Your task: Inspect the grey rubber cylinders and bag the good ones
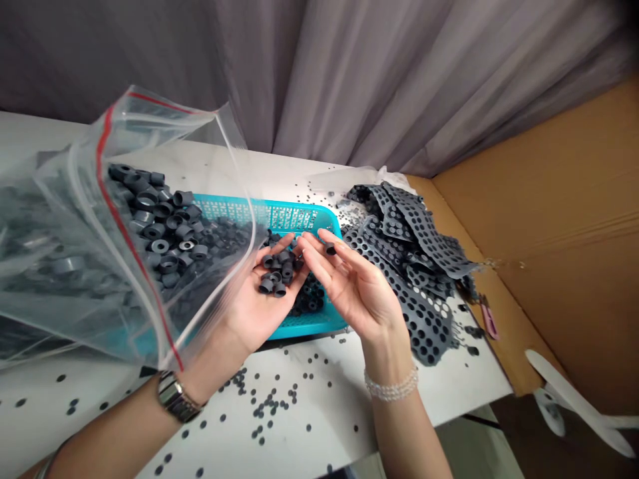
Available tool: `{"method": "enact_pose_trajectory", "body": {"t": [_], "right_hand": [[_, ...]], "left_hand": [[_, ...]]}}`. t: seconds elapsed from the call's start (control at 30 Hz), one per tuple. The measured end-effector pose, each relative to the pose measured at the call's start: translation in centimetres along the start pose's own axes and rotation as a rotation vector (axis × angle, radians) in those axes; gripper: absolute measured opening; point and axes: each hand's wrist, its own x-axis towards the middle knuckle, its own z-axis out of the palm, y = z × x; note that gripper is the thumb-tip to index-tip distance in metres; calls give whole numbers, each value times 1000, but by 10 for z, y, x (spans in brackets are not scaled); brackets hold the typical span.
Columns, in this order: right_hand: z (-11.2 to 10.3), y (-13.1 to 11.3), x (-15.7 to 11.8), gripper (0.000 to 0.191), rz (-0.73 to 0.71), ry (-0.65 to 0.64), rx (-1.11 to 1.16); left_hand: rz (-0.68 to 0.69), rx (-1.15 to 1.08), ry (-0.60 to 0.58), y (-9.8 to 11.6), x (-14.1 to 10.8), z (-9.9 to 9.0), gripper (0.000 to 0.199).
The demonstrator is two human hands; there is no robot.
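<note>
My left hand [264, 303] is cupped palm up and holds a small pile of dark grey rubber caps [280, 271]. Beside it, my right hand [357, 283] has one small dark cap [329, 248] at its fingers, its fingertips touching the left hand's fingers. Both hands are above a turquoise plastic basket [299, 327], in which more dark caps [309, 299] lie. A clear zip bag with a red stripe [112, 193] stands with its mouth open over part of the basket and my left forearm. Many grey caps [170, 229] show in and through it.
Perforated dark rubber sheets [424, 233] are heaped to the right of the basket. Small black discs [272, 402] are scattered over the white table [319, 426]. Pink-handled scissors or a cutter [490, 320] lie near the cardboard [549, 233]. Grey curtains [339, 80] hang behind.
</note>
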Motion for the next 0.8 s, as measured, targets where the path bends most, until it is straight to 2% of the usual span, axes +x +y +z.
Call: {"method": "enact_pose_trajectory", "body": {"t": [0.2, 0.47, 0.6, 0.7, 0.8], "right_hand": [[-9, 4, 9, 17, -29, 135, 62], [-10, 3, 9, 26, -31, 144, 44], [-12, 1, 9, 21, -81, 201, -10], [-13, 0, 7, 21, -139, 225, -172], [-10, 1, 3, 11, -218, 174, -606]], "left_hand": [[-8, -1, 19, -1, -3, 4, 40], [13, -3, -13, -2, -4, 4, 44], [8, 18, -16, -2, -6, 5, 45], [-5, 15, -11, -1, -7, 5, 45], [-13, 33, -12, 0, -5, 3, 44]]}}
